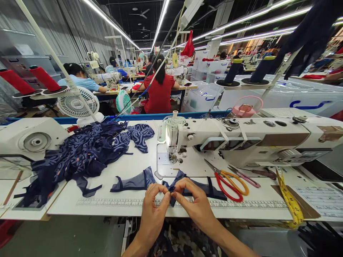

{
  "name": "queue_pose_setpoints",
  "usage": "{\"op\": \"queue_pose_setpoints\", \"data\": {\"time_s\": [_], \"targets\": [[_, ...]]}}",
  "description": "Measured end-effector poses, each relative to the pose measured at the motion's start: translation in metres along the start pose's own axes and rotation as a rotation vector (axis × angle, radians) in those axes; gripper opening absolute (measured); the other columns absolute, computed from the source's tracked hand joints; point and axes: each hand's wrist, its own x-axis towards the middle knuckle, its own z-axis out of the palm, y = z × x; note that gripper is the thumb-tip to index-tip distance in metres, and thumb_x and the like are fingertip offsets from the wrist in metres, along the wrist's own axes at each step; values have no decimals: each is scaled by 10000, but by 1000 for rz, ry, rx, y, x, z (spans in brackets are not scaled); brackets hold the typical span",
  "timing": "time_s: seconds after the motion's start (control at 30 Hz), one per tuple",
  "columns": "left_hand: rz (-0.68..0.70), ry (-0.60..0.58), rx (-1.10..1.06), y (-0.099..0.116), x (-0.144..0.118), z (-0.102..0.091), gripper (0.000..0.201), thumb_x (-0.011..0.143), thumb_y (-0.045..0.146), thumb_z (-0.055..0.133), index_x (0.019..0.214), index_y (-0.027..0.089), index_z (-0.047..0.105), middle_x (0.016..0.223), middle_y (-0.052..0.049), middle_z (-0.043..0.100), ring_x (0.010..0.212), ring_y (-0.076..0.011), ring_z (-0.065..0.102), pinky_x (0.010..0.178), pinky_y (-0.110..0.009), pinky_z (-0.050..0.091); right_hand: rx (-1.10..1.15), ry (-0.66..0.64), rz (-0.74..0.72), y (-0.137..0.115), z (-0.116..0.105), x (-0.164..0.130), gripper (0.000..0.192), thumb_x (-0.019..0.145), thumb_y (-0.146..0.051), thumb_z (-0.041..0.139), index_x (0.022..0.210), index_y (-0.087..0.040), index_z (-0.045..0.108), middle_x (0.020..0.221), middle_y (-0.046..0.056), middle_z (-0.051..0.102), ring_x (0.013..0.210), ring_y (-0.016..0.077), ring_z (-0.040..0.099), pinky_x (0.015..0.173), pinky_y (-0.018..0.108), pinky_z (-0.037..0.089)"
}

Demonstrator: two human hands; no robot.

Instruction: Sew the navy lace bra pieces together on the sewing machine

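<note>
Both hands meet at the table's front edge, pinching a small navy fabric piece (171, 188) between fingertips. My left hand (152, 210) grips its left side, my right hand (197, 205) its right side. The piece's dark straps trail right across the table (211, 191). Another navy fabric piece (134, 182) lies flat just left of my hands. The white sewing machine (241, 141) stands behind, its needle area (173, 157) slightly beyond my fingers.
A heap of navy patterned fabric (85, 153) covers the table's left. Red and yellow scissors (230, 182) lie to the right, and a yellow tape measure (291, 200) hangs over the edge. A white fan (77, 105) stands behind. Other people sew at tables beyond.
</note>
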Motion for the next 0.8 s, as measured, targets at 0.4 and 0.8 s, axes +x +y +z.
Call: {"op": "queue_pose_setpoints", "data": {"time_s": [0.4, 0.8], "targets": [[-19, 3, 16, 0, -1, 1, 223, 941, 387, 509, 810, 212, 550, 849, -14, 526, 848, -186, 495, 743, -276, 372, 202, -48, 195, 5, 1, 4, 172, 823, -363, 686, 853, -210, 615, 825, 9, 587, 800, 175, 543, 757, 306, 443], [-11, 2, 4, -4, -3, 3, 207, 948, 372, 507, 816, 217, 545, 854, -8, 533, 852, -178, 506, 781, -277, 386, 446, -170, 376, 2, 2, 0, 288, 796, -435, 737, 853, -198, 583, 780, -26, 501, 737, 121, 449, 676, 240, 390]]}}
